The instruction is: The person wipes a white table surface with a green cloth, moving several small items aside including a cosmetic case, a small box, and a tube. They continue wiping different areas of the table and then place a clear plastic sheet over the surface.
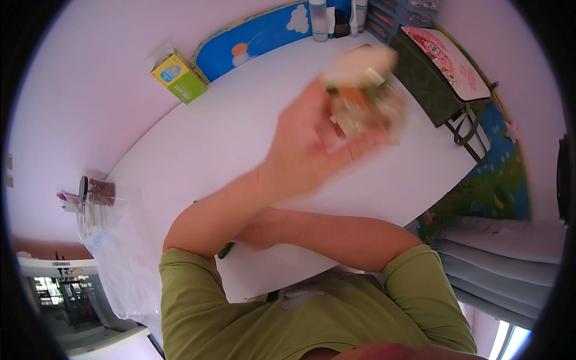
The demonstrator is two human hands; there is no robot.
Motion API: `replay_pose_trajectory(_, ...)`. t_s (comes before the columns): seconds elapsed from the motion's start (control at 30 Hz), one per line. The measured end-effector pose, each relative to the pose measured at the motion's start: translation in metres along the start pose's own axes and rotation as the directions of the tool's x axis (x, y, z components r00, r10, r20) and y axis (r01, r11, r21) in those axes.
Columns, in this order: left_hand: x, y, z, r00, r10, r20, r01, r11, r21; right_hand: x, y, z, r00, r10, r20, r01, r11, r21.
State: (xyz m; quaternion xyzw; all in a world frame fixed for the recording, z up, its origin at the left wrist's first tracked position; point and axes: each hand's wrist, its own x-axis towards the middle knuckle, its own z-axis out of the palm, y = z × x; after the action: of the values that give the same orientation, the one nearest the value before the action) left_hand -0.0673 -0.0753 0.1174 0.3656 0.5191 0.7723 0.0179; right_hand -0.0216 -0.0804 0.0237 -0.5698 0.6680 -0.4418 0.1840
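My left hand (310, 130) is raised over the far right part of the table. It grips a blurred, partly clear plastic packet (360, 108) with orange and green areas. My left forearm crosses above my right one. Beneath it, my right hand (261, 231) is mostly hidden, so its fingers cannot be made out. A dark green object (225, 250) pokes out beside that hand. Whether the hand holds it or only lies near it is not visible.
A white table (216, 153) spreads before me. A yellow-green carton (180, 78) and bottles (319, 22) stand along its back. At right lies a dark green bag (423, 76) by a pink board (450, 67). A lidded jar (100, 191) and clear plastic sheeting (126, 261) are left.
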Motion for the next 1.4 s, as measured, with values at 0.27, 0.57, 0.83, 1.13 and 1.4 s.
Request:
replay_pose_trajectory(0.27, 0.069, -0.100, -0.116, 0.873, -0.149, -0.464, 0.330, 0.882, 0.337, 0.007, 0.031, 0.032, 0.964, -0.261, -0.055, 0.217, 0.888, -0.406)
replay_pose_trajectory(0.57, 0.111, -0.172, -0.195, 0.796, -0.024, -0.604, 0.437, 0.715, 0.546, 0.009, 0.021, 0.026, 0.999, 0.054, -0.008, -0.054, 0.986, -0.160)
replay_pose_trajectory(0.83, 0.135, -0.202, -0.215, 0.800, 0.007, -0.600, 0.499, 0.549, 0.670, 0.010, 0.034, 0.040, 0.978, -0.038, -0.207, 0.049, 0.998, 0.048)
replay_pose_trajectory(1.13, 0.153, -0.205, -0.215, 0.811, 0.038, -0.584, 0.513, 0.434, 0.740, 0.001, 0.026, 0.023, 0.957, -0.080, -0.279, 0.123, 0.982, 0.142)
replay_pose_trajectory(1.4, 0.152, -0.208, -0.207, 0.773, 0.132, -0.621, 0.488, 0.504, 0.713, -0.003, 0.006, -0.003, 0.984, -0.008, -0.178, 0.066, 0.944, 0.323)
